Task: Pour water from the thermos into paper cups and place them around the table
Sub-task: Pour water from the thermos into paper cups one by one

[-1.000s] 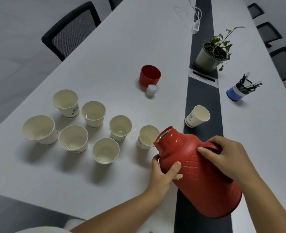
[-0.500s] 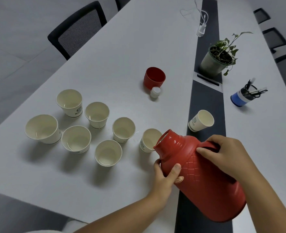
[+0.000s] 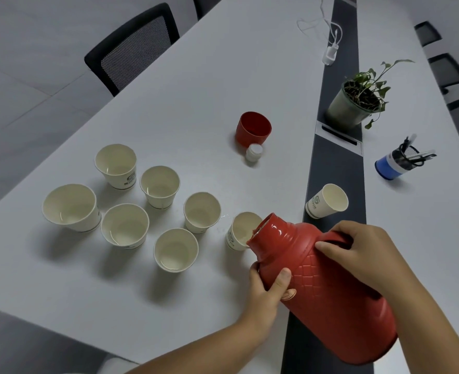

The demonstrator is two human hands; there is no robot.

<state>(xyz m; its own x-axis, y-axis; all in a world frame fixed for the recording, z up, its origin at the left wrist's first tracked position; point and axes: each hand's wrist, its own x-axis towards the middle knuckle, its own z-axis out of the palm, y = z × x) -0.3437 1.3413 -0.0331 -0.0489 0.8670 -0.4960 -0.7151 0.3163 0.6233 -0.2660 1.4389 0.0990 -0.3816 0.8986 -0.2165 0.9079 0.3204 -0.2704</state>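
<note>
Both hands are gripping the red thermos [image 3: 330, 292]: left hand [image 3: 266, 290] under its neck, right hand [image 3: 363, 255] wrapping the handle; the paper cups' [image 3: 314, 206] green logo is too blurry to read.

Meeting room, long white tabletop [image 3: 169, 103]

A dark strip [image 3: 338, 168] runs down its middle; a black mesh chair [image 3: 131, 47] sits at the left edge, more dark chairs [image 3: 449, 68] line the right, pale grey floor [image 3: 20, 63] below.

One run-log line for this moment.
thermos tilted, mouth over paper cup | left hand grips neck | right hand grips handle
</note>
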